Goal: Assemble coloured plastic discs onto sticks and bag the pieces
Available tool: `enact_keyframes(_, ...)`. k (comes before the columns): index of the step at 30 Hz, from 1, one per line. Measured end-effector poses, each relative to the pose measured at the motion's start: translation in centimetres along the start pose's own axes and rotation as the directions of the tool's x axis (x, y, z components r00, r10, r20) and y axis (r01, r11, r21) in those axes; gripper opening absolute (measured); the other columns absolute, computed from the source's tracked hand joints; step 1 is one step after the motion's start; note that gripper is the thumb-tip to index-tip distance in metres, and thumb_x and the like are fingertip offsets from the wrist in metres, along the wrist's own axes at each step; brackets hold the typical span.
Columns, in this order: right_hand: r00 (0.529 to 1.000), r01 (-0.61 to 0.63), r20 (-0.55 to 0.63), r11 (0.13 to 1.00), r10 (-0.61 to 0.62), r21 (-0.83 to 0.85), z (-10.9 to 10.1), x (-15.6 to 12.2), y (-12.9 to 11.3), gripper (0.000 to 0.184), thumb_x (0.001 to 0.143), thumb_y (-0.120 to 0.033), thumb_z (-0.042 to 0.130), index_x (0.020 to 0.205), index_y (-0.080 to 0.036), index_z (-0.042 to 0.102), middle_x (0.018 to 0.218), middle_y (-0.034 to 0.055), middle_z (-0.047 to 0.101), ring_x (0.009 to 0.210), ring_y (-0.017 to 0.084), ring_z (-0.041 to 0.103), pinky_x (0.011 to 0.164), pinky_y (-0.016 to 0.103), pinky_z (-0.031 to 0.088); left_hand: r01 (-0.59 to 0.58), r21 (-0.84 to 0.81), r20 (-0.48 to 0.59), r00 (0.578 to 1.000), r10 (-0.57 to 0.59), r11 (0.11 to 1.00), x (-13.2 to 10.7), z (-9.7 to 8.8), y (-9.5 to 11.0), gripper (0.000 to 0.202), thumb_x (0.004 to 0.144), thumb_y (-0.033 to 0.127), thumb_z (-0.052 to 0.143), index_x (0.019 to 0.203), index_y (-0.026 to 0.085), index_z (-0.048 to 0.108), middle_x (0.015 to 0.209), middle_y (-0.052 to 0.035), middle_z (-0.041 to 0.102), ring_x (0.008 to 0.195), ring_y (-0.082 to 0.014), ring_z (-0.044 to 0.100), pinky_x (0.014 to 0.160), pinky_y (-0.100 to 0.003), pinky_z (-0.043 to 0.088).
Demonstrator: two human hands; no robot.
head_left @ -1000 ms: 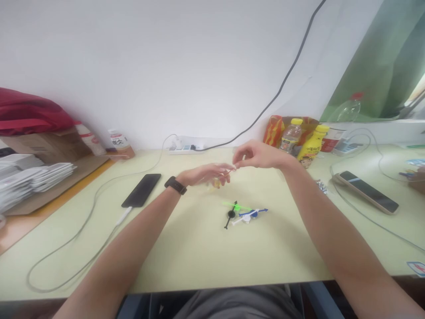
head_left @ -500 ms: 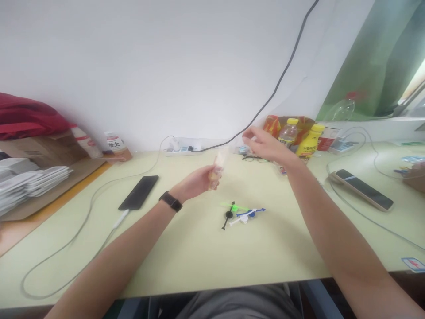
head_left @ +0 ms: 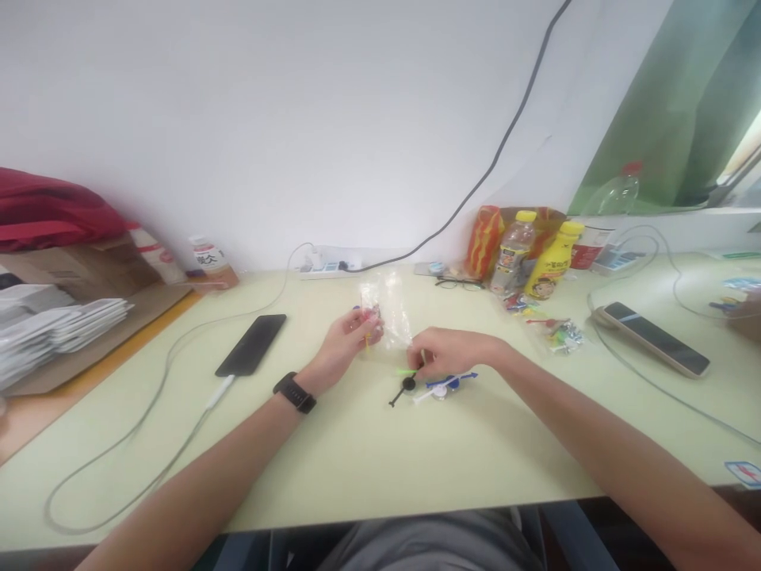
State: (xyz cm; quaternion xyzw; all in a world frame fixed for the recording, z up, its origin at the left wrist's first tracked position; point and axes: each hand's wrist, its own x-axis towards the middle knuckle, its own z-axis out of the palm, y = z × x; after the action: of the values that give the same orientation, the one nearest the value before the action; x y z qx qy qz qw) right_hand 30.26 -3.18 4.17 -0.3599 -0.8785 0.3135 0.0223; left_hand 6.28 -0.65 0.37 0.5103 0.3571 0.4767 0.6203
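Observation:
My left hand [head_left: 348,341] has its fingers closed round a clear plastic bag [head_left: 395,309], with small red and other coloured bits showing near the fingertips. The bag's loose end spreads to the right, close to my right hand [head_left: 449,353]. That hand is low over the table, its fingers bent together above a small group of plastic arrow spinners. A black arrow spinner [head_left: 408,384], a white one [head_left: 438,391] and a blue one [head_left: 455,383] lie there. The green arrow spinner [head_left: 407,372] is mostly covered by my right hand; what its fingertips pinch is hidden.
A dark phone [head_left: 252,346] on a charging cable lies left, another phone [head_left: 657,337] right. Bags of small coloured parts [head_left: 559,333] lie before a yellow bottle [head_left: 552,262] and a clear one [head_left: 512,250]. Glasses [head_left: 459,282] rest near the wall. White boxes [head_left: 59,321] are stacked left.
My right hand has come down and left from its raised spot, onto the arrow spinners. My left hand has lowered slightly leftward with the bag. The black arrow spinner has turned or shifted a little.

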Motion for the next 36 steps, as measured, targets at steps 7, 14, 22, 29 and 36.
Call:
enact_keyframes(7, 0.999, 0.052, -0.014, 0.994, -0.051, 0.093, -1.9, -2.0, 1.0, 0.021, 0.086, -0.036, 0.071, 0.086, -0.015, 0.073, 0.086, 0.005, 0.071, 0.075, 0.016, 0.062, 0.07, 0.026, 0.049, -0.031, 0.053, -0.002, 1.0, 0.031, 0.998, 0.0, -0.4, -0.5, 0.043, 0.083, 0.041, 0.086, 0.115, 0.016, 0.071, 0.116, -0.0108, 0.071, 0.106, -0.022, 0.068, 0.105, -0.044, 0.051)
enact_keyframes(14, 0.963, -0.05, -0.266, 0.999, 0.045, -0.013, -7.6, -6.8, -0.4, 0.029, 0.094, -0.048, 0.062, 0.094, -0.02, 0.066, 0.103, 0.0075, 0.069, 0.09, 0.021, 0.062, 0.07, 0.029, 0.047, -0.1, 0.136, 0.045, 0.994, 0.095, 0.986, 0.0, -0.3, -1.5, 0.048, 0.079, 0.04, 0.089, 0.12, 0.019, 0.072, 0.112, -0.0091, 0.072, 0.101, -0.0222, 0.069, 0.097, -0.044, 0.058)
enact_keyframes(22, 0.822, -0.264, -0.55, 0.954, 0.146, -0.141, -11.2, -5.9, -5.4, 0.024, 0.094, -0.046, 0.062, 0.09, -0.023, 0.062, 0.086, 0.0027, 0.064, 0.07, 0.016, 0.054, 0.061, 0.03, 0.038, -0.165, 0.257, 0.09, 0.985, 0.146, 0.952, -0.1, 0.3, -2.8, 0.042, 0.08, 0.04, 0.088, 0.114, 0.019, 0.075, 0.122, -0.0125, 0.072, 0.106, -0.0267, 0.071, 0.091, -0.043, 0.06)
enact_keyframes(29, 0.781, -0.343, -0.601, 0.921, 0.17, -0.186, -10.1, -3.3, -6.7, 0.014, 0.094, -0.033, 0.063, 0.09, -0.02, 0.069, 0.1, 0.0073, 0.07, 0.073, 0.018, 0.06, 0.064, 0.032, 0.04, -0.231, 0.325, 0.103, 0.973, 0.209, 0.917, -0.6, 0.6, -2.3, 0.039, 0.081, 0.041, 0.086, 0.111, 0.019, 0.074, 0.125, -0.0126, 0.071, 0.112, -0.0286, 0.07, 0.096, -0.044, 0.059)
enact_keyframes(36, 0.833, -0.182, -0.552, 0.958, 0.03, -0.222, -9.4, -2.9, -5.6, 0.025, 0.096, -0.043, 0.063, 0.088, -0.02, 0.069, 0.094, 0.0093, 0.071, 0.078, 0.022, 0.061, 0.063, 0.033, 0.041, -0.239, 0.355, 0.132, 0.97, 0.205, 0.904, -1.1, 0.7, -1.7, 0.045, 0.083, 0.043, 0.084, 0.12, 0.02, 0.072, 0.114, -0.0102, 0.074, 0.112, -0.0286, 0.07, 0.097, -0.043, 0.056)
